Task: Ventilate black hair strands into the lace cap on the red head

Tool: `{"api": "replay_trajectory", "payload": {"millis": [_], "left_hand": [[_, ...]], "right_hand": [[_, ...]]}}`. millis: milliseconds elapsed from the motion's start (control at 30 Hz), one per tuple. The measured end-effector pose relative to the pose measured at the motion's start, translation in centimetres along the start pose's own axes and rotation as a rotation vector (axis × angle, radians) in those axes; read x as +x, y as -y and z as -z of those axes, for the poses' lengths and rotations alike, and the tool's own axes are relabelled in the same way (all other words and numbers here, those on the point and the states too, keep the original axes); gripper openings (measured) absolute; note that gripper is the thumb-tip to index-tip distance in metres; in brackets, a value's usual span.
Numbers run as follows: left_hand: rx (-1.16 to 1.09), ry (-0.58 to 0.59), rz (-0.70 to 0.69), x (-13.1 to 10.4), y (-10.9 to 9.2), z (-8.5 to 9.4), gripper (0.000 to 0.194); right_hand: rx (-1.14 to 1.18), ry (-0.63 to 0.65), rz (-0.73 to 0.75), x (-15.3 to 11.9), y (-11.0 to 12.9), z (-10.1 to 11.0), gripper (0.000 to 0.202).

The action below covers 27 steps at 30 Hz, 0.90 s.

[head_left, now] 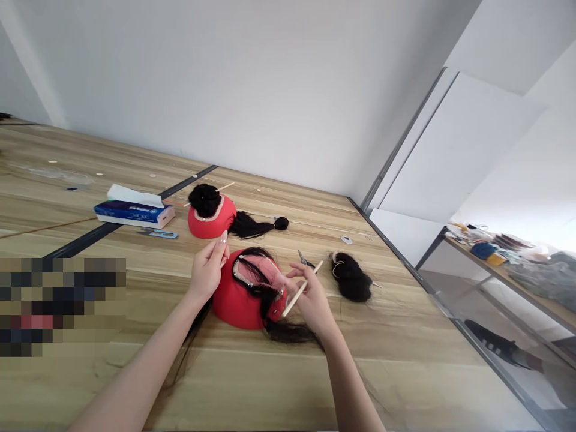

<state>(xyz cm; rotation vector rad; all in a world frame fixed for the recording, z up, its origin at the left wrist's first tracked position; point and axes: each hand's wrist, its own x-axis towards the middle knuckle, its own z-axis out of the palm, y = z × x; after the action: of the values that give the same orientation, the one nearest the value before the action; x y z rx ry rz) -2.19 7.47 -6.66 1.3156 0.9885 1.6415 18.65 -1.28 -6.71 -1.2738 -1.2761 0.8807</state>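
Note:
A red dome (238, 303) stands on the wooden table, with a pink mesh cap (261, 267) and strands of black hair (283, 329) on it. My left hand (209, 267) is at the dome's upper left, fingers pinched together; what they hold, if anything, is too small to tell. On the dome's right side my right hand (310, 294) has a pale wooden stick (297, 297) between its fingers, fingertips near the cap's edge. Scissors (302, 258) lie just behind that hand.
Behind is a second red dome (209, 225) with a black hair bun and stick. A tissue box (135, 213) and blue cutter (162, 234) lie left; a black hair bundle (351, 279) lies right. A cluttered shelf (508, 264) and a person's shoe (490, 342) show at far right.

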Motion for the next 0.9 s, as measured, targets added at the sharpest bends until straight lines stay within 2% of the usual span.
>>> {"api": "replay_trajectory", "payload": {"millis": [100, 200, 333, 467, 667, 800, 900], "left_hand": [[-0.024, -0.058, -0.008, -0.3, 1.0, 0.1, 0.043], [-0.050, -0.102, -0.022, -0.3, 1.7, 0.2, 0.041], [-0.057, -0.117, -0.044, -0.4, 2.1, 0.2, 0.041], [-0.046, -0.110, -0.056, -0.6, 2.3, 0.4, 0.043], [-0.014, -0.096, -0.054, -1.0, 2.4, 0.5, 0.043], [-0.008, -0.087, -0.045, -1.1, 2.4, 0.7, 0.042], [-0.007, -0.100, -0.034, -1.0, 2.4, 0.8, 0.042]], "right_hand": [[0.136, -0.138, -0.006, -0.6, -0.2, 1.0, 0.034], [0.194, -0.138, 0.037, -1.3, 0.0, 1.4, 0.038], [0.229, -0.084, 0.002, -1.6, -0.3, 0.0, 0.047], [0.323, -0.114, -0.058, -1.4, -0.6, -2.0, 0.053], [0.336, -0.108, 0.015, -2.2, -0.4, -3.4, 0.052], [0.401, -0.112, 0.019, -4.3, -0.9, -2.6, 0.049], [0.414, -0.155, -0.023, -7.1, -1.8, -0.7, 0.049]]}}
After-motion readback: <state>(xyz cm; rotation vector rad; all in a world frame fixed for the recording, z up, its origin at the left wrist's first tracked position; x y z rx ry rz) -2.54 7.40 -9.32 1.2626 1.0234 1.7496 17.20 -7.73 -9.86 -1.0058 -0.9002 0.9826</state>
